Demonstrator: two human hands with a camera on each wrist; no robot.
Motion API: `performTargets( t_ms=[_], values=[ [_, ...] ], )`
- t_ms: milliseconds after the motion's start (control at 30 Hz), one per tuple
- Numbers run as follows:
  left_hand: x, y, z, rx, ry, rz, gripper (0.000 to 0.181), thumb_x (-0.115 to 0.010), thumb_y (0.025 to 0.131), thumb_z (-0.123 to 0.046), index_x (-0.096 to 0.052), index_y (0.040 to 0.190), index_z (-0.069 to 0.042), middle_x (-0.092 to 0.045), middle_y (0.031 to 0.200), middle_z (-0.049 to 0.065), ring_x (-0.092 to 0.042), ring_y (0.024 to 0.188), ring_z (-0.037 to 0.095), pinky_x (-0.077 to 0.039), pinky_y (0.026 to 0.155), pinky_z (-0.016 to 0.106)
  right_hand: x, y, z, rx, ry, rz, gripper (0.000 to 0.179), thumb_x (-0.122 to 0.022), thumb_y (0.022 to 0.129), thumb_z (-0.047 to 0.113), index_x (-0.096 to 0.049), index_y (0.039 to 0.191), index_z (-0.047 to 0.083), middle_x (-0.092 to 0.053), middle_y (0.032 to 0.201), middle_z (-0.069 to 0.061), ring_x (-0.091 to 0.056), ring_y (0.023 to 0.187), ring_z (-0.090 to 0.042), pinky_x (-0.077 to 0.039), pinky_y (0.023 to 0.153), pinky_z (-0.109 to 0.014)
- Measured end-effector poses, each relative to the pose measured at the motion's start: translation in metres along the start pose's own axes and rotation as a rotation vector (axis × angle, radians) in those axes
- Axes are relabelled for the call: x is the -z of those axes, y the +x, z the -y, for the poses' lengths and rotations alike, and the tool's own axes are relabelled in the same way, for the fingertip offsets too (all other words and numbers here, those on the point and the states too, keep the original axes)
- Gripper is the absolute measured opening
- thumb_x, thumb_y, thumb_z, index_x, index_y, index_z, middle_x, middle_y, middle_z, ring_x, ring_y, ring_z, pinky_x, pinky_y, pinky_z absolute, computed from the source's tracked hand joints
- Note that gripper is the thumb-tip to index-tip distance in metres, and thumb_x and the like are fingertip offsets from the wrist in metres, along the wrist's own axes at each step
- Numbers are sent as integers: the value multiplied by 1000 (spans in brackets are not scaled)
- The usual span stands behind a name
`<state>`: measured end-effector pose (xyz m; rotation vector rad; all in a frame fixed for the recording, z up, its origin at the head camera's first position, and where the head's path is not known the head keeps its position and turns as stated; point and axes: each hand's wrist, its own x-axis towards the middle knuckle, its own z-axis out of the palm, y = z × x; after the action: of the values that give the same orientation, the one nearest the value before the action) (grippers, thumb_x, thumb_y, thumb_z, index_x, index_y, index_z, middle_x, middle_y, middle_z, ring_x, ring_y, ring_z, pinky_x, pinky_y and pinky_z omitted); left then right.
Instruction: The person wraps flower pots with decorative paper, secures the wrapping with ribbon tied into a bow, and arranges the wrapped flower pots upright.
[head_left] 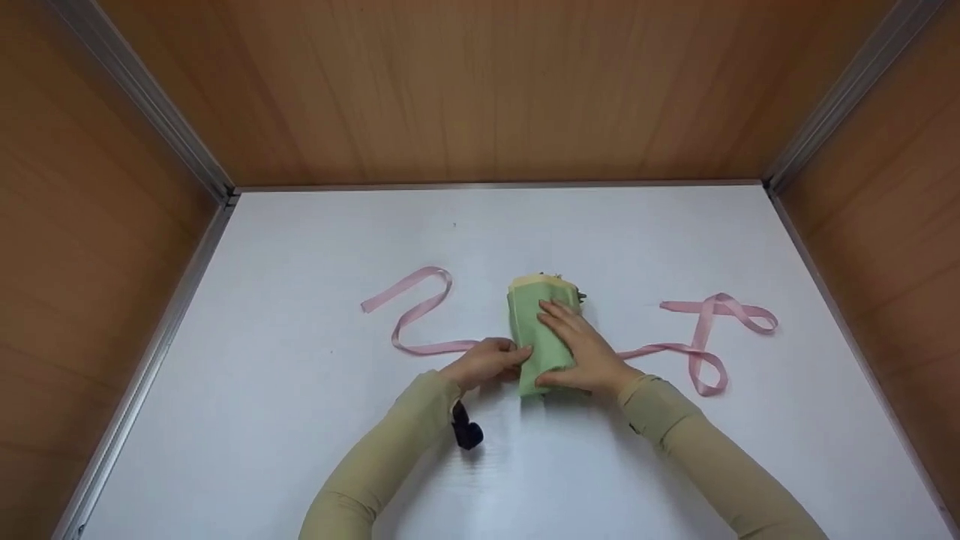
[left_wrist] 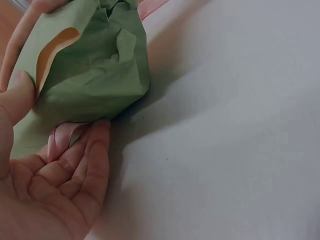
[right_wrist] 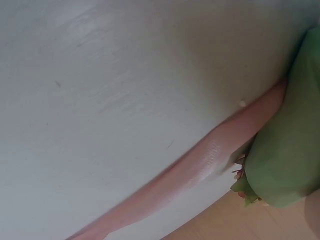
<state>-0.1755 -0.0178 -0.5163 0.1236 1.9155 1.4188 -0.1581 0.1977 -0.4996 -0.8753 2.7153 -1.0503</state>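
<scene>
A small bouquet (head_left: 536, 330) in green paper with a yellow lining lies on the white table, its top pointing away from me. Leaves and reddish flower bits (right_wrist: 241, 187) stick out of that top end. A pink ribbon (head_left: 429, 348) runs beneath the bouquet and out on both sides. At the left edge my left hand (head_left: 486, 363) pinches the wrap, thumb above and fingers underneath, beside a ribbon loop (left_wrist: 61, 140). My right hand (head_left: 589, 352) rests across the bouquet with fingers spread; the right wrist view hardly shows it. Folded paper (left_wrist: 90, 65) closes the bottom end.
Wooden panels (head_left: 480, 90) in metal frames wall the white table (head_left: 300, 420) at the back and both sides. The ribbon's right tail (head_left: 705, 352) lies in loops. A black strap piece (head_left: 466, 431) hangs at my left wrist.
</scene>
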Motion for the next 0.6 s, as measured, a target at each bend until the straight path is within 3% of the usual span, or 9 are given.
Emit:
performTargets(
  t_ms=[233, 367, 600],
  values=[
    [-1, 2, 1, -14, -35, 10, 28, -56, 94, -36, -58, 84, -10, -64, 87, 0, -60, 83, 10, -51, 84, 29, -7, 1, -3, 57, -67, -53, 88, -80, 74, 39, -38, 143, 4, -28, 154, -12, -17, 143, -35, -22, 113, -54],
    [-1, 3, -2, -24, -10, -13, 30, -56, 94, -38, -58, 83, -11, -62, 85, -1, -58, 81, 10, -49, 80, 27, -7, 2, -2, 51, -80, -82, 88, -80, 73, 38, -39, 143, 6, -28, 154, -10, -17, 143, -34, -22, 112, -55],
    [3, -1, -8, 28, 103, -16, 46, -55, 93, -47, -62, 108, -4, -65, 102, 5, -60, 94, 15, -48, 90, 34, -6, 1, 0, -5, -57, -55, 89, -80, 72, 40, -39, 144, 8, -28, 154, -7, -17, 144, -30, -24, 113, -52]
  ],
)
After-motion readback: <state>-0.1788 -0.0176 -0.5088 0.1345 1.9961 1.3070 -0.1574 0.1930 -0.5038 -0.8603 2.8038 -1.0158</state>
